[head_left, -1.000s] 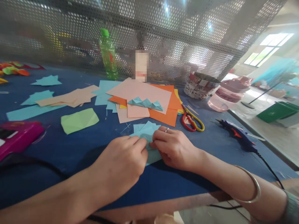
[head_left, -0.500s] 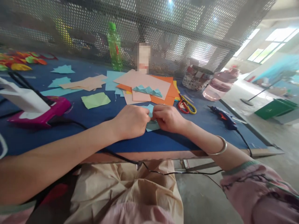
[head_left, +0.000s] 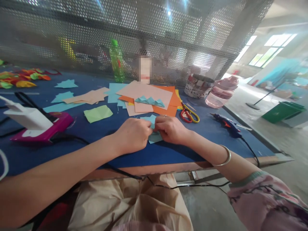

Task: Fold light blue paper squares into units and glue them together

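Note:
A piece of light blue paper (head_left: 155, 138) lies at the front of the blue table, between and under my hands. My left hand (head_left: 134, 134) is closed, its fingertips pinching the paper from the left. From the right, my right hand (head_left: 171, 129) pinches it too, fingers curled and nearly touching the left ones. The fingertips hide the gripped part. Just behind, a strip of folded light blue paper triangles (head_left: 150, 101) rests on pink paper sheets (head_left: 146, 91) and orange paper (head_left: 168, 110).
Scissors (head_left: 189, 114) and a glue gun (head_left: 226, 124) lie to the right. Behind them stand a patterned pot (head_left: 198, 86) and a pink water bottle (head_left: 221, 93). At left are green paper (head_left: 98, 114) and a magenta power strip (head_left: 61, 123). A green bottle (head_left: 116, 62) stands at the back.
The view has tilted up slightly, so the whole scene sits lower. Both hands stay pinched on the blue paper, with slightly more of it showing above and between them.

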Demonstrator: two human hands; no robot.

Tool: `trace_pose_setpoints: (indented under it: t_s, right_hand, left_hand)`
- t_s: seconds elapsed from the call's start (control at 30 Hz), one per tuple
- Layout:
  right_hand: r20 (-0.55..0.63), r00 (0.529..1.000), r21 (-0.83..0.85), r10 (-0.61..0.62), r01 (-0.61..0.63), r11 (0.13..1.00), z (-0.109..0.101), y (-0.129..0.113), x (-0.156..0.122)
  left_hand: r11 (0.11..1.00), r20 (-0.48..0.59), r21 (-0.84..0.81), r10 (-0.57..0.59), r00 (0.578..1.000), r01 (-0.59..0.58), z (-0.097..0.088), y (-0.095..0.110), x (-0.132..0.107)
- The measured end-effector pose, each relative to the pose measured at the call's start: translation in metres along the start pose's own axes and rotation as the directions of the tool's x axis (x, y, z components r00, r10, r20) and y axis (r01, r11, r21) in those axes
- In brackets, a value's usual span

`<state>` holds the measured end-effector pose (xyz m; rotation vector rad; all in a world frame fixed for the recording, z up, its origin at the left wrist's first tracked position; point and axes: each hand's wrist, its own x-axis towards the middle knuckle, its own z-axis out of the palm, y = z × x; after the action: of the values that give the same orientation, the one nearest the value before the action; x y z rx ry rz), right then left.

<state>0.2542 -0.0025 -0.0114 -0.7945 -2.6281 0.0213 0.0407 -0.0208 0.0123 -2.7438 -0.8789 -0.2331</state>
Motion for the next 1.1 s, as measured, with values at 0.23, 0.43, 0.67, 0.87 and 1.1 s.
trace_pose_setpoints:
  t_s: [0.23, 0.43, 0.67, 0.87, 1.1]
  right_hand:
    - [0.006, 1.0, -0.046, -0.024, 0.024, 0.999, 0.0, -0.0019, 0.0018]
    - [0.028, 0.999, -0.074, -0.044, 0.046, 0.996, -0.0012, -0.0022, 0.0008]
    - [0.049, 0.998, -0.082, -0.036, 0.039, 0.996, -0.0015, -0.0015, 0.0019]
    - [0.033, 0.999, -0.073, -0.042, 0.045, 0.996, -0.0009, -0.0027, 0.0016]
    - [0.046, 0.999, -0.038, -0.018, 0.019, 0.999, -0.0011, -0.0014, -0.0024]
  left_hand:
    - [1.0, -0.044, 0.007, 0.026, 0.999, -0.025, 0.0033, -0.0005, -0.004]
    - [0.999, -0.078, 0.026, 0.041, 0.996, -0.039, 0.0077, -0.0001, -0.0075]
    - [0.999, -0.086, 0.011, 0.044, 0.995, -0.043, 0.0063, -0.0016, -0.007]
    - [0.999, -0.068, -0.013, 0.044, 0.997, -0.045, 0.0039, -0.0044, -0.0073]
    - [0.997, -0.087, -0.072, 0.017, 0.996, -0.023, 0.0074, -0.0089, -0.0094]
